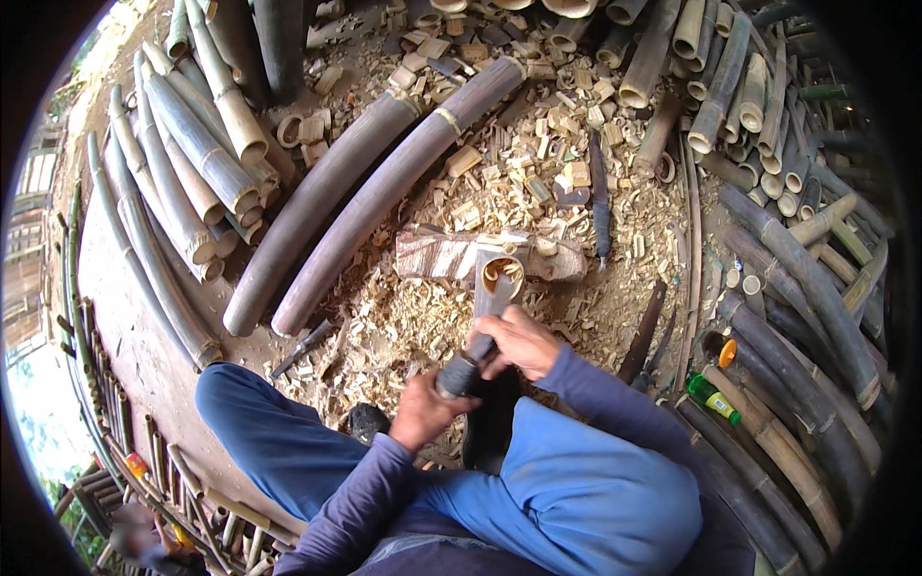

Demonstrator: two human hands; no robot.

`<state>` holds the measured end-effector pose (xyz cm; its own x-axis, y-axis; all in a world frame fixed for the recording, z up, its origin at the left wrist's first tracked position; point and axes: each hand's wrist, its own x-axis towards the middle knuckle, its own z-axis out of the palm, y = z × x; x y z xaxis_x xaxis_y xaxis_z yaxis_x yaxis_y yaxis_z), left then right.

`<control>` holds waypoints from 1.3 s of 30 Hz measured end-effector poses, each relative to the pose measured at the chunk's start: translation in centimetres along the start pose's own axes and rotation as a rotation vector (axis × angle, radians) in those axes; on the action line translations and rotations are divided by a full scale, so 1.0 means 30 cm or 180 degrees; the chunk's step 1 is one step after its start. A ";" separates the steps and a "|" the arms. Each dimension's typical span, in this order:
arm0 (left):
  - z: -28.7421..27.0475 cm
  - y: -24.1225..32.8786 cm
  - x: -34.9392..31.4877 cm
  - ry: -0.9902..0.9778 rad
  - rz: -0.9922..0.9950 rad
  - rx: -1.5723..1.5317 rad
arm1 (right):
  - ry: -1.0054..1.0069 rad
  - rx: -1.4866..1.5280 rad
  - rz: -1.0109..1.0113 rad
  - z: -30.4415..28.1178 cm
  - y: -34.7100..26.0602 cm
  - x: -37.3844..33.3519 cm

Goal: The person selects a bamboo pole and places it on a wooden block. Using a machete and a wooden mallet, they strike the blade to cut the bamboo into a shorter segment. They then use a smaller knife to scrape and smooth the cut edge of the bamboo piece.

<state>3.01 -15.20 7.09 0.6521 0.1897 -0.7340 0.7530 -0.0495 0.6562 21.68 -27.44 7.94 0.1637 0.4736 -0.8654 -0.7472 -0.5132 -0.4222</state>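
Note:
My left hand (425,408) is closed around the dark wrapped handle (458,375) of a blade tool, probably a knife. Just ahead of it, my right hand (520,344) is closed on the same tool, near its grey blade. Beyond the hands, the open end of a bamboo tube (517,273) faces up, with pale shavings inside. This end rests against a rough wooden block (434,257) lying crosswise on the ground. The blade lies along the tube, and where they meet is partly hidden by my hands. My bent legs in blue trousers (595,490) are on both sides.
Chips and shavings (384,298) cover the ground. Two long bamboo poles (384,202) lie at left of the block. A wrapped-handle tool (601,206) lies beyond it. Bamboo stacks (182,144) stand at both sides. A green bottle (713,397) lies at right. A blurred person (139,538) is at lower left.

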 end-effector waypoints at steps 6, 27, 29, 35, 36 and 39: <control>-0.315 0.320 0.115 0.0817 0.0721 0.3017 | -0.0519 0.1984 -0.0954 0.091 0.035 0.095; -0.306 0.468 0.097 0.0729 0.0353 0.2822 | -0.0442 0.2071 -0.0923 0.067 -0.019 0.095; -0.324 0.539 0.123 0.0793 0.0878 0.3362 | -0.0711 0.2519 -0.1067 0.064 -0.034 0.070; -0.146 0.766 0.114 0.0483 0.1545 0.4777 | -0.0757 0.3915 -0.0884 0.035 0.025 0.099; -0.098 0.760 0.102 0.0802 0.1803 0.5399 | -0.0609 0.4096 -0.0790 0.030 0.032 0.106; -0.192 0.737 0.149 0.0355 0.2128 0.5159 | -0.1253 0.4286 -0.0893 0.021 0.085 0.158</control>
<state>22.07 -9.79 19.32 0.9022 -0.2124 -0.3755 -0.2517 -0.9661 -0.0583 20.15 -26.06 2.93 0.3860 0.7224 -0.5737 -0.7879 0.5816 0.2023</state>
